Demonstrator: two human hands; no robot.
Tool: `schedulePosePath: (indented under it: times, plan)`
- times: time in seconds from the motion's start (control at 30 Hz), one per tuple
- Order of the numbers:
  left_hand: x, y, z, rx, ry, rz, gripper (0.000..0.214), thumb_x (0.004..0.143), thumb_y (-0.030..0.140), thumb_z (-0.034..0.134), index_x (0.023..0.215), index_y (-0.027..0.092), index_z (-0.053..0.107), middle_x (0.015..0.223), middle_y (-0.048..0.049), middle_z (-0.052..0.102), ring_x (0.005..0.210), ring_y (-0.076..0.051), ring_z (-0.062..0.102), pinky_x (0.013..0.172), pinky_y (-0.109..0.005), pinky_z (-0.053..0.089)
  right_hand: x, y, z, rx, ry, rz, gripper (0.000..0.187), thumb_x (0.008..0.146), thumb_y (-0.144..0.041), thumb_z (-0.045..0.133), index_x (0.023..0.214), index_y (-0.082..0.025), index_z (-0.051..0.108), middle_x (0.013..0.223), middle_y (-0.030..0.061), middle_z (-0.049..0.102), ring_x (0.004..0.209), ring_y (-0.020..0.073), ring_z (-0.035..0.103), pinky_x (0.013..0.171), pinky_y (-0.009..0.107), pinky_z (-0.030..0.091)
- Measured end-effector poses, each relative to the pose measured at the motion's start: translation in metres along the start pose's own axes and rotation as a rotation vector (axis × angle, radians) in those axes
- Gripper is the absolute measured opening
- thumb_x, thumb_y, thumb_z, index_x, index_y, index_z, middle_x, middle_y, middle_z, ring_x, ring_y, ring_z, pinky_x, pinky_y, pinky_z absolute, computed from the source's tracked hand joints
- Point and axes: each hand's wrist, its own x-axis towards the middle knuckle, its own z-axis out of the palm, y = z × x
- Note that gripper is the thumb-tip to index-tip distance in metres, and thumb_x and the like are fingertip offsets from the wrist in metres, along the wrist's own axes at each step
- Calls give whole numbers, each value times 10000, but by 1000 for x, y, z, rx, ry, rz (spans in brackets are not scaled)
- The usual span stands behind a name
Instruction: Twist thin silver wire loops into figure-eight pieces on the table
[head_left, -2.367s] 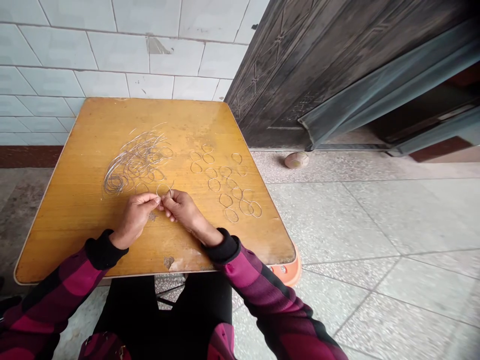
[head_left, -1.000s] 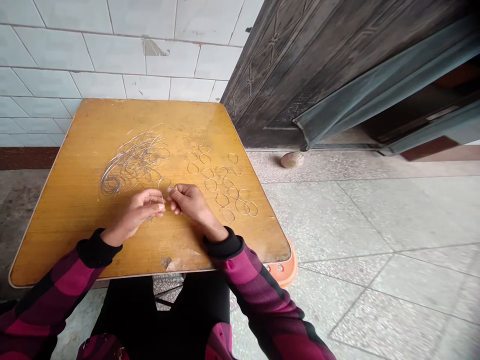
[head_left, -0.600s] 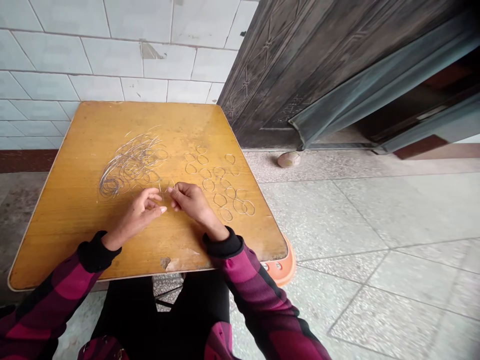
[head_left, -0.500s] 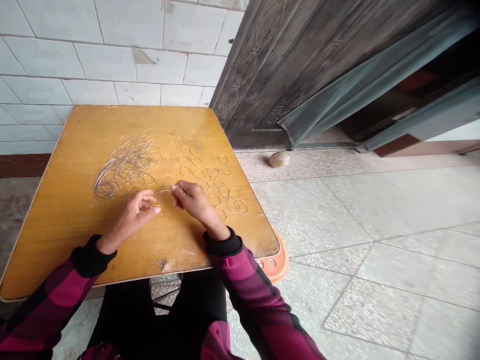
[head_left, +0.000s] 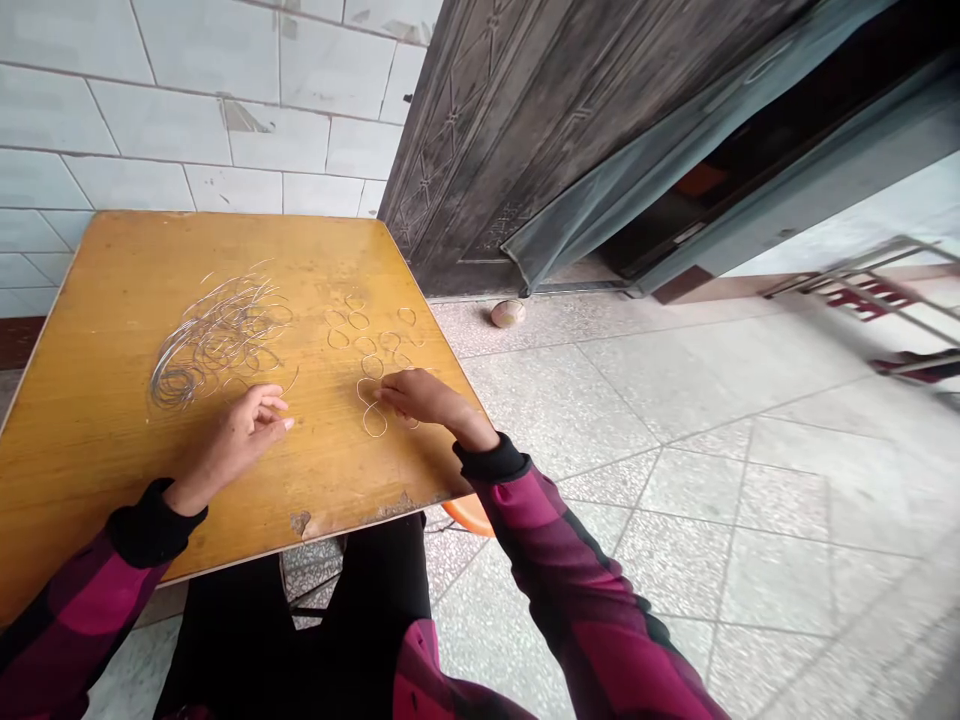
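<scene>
- Left hand point(head_left: 240, 430) lies relaxed, holding nothing visible, just below the wire tangle point(head_left: 217, 340).
- Right hand point(head_left: 427, 397) touches a wire figure-eight point(head_left: 375, 437) on the wooden table point(head_left: 315, 250); whether it grips is unclear.
- Risk: a brushing finger could snag the wire and scatter the nearby loops point(head_left: 349, 320).

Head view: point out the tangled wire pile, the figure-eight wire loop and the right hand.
Tangled wire pile point(head_left: 214, 340), head view, point on its middle coils.
Figure-eight wire loop point(head_left: 372, 406), head view, point on its crossing.
Right hand point(head_left: 427, 397), head view, point on the back of the hand.
</scene>
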Motion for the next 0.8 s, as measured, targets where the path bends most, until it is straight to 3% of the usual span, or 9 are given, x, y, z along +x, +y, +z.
schedulePosePath:
  times: [0.17,0.37,0.5,0.63,0.7,0.8]
  plan:
    - [0,0,0,32,-4,17,391,773,362,596,1094,155,510,1010,-103,645,808,-187,651,724,-359,528,7,2,-1,-43,31,42,348,917,-315,498,620,-164,600,574,18,636,542,104,545,565,243,310]
    - [0,-3,-1,65,20,58,347,793,341,592,1087,166,533,991,-95,670,812,-191,660,714,-345,529,-10,5,5,55,205,57,311,884,-329,534,618,-175,583,554,3,607,511,101,497,539,249,289]
    - [2,-4,-12,125,135,111,280,809,331,586,1044,180,579,931,-66,683,770,-174,649,705,-309,518,-38,-8,25,201,240,-127,269,889,-323,544,664,-181,584,575,-6,600,524,100,498,550,243,301]
    - [6,3,-29,373,304,161,163,828,310,552,924,201,627,869,-28,655,686,-148,590,689,-283,474,-52,-40,53,212,158,-316,178,880,-274,586,737,-178,630,675,7,644,574,101,520,565,239,302]
    - [7,6,-35,549,296,177,120,823,274,541,834,203,637,853,-28,626,678,-151,561,688,-289,447,-54,-57,63,193,128,-376,146,883,-260,592,775,-181,650,738,19,674,624,110,551,574,240,301]
    - [5,10,-42,739,177,164,111,794,219,545,743,202,642,839,-42,595,734,-184,557,688,-304,412,-52,-76,69,136,75,-444,141,890,-287,597,813,-189,664,765,23,687,663,124,571,576,246,291]
